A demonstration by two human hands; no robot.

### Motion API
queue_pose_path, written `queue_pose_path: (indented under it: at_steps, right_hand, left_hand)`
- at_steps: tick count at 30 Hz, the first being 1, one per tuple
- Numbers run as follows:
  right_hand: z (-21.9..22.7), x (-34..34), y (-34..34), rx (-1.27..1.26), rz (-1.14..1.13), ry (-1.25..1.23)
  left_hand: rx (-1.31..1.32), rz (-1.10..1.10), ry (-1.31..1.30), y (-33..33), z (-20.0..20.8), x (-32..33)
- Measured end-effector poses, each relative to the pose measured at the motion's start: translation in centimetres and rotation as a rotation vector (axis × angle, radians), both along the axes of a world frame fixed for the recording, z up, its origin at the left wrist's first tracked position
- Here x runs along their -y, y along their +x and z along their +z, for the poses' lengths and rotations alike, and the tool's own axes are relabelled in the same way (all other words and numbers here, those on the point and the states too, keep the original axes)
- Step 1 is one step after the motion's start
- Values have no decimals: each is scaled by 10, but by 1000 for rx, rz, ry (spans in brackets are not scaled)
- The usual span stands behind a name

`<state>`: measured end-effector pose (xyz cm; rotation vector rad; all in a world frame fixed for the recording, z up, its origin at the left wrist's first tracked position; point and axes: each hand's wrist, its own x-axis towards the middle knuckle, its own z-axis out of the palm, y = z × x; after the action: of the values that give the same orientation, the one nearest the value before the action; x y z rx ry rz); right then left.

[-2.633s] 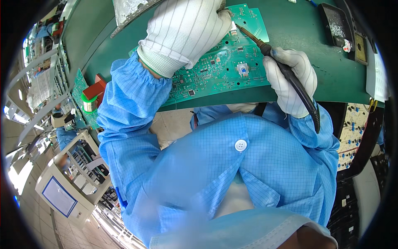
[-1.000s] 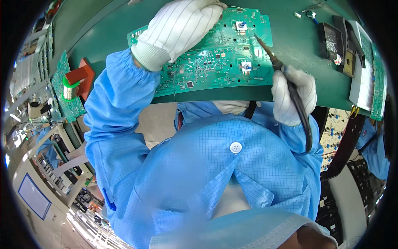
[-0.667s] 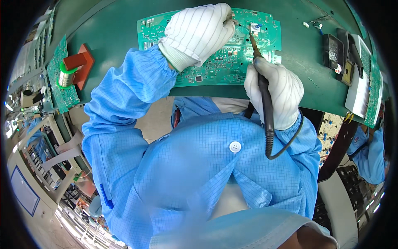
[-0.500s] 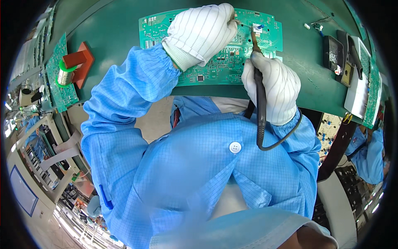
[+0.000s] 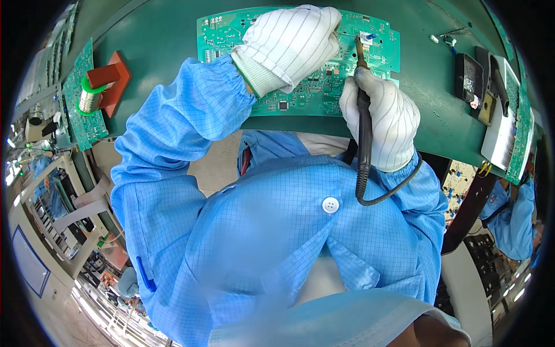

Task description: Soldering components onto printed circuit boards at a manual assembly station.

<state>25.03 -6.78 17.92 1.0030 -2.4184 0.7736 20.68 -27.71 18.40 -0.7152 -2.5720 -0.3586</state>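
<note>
Green circuit board, thin and crowded with small parts (image 5: 309, 107), lies on the dark green bench mat (image 5: 436, 87) beneath both hands. The black-handled soldering iron (image 5: 363, 130) has swung from a bare patch of the board to the white-based component with a blue shaft (image 5: 369, 37), so the work now seems centred there; contact cannot be told. The white-gloved right hand (image 5: 390, 118) has its fingers clamped around the handle. The white-gloved left hand (image 5: 292, 46) bends its fingers inward over the board, fingertips mostly hidden; whether they pinch anything cannot be told. At right, a black rectangular tray (image 5: 458, 78) holds greyish matter, too small to identify. At left, a green-flanged spool (image 5: 89, 102) carries silvery wire beside a red stand (image 5: 118, 84).
</note>
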Motion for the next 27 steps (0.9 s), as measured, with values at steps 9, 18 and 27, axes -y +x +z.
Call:
queue_pose_path:
  at_steps: [9, 18, 27]
  right_hand:
    - [-2, -2, 0, 2, 4, -3]
    - [-1, 8, 1, -142, -85, 90]
    - [5, 9, 3, -98, -75, 88]
  left_hand:
    - [-19, -86, -30, -4, 1, 4]
    - [-380, -93, -116, -34, 3, -8]
    - [530, 102, -41, -58, 10, -23]
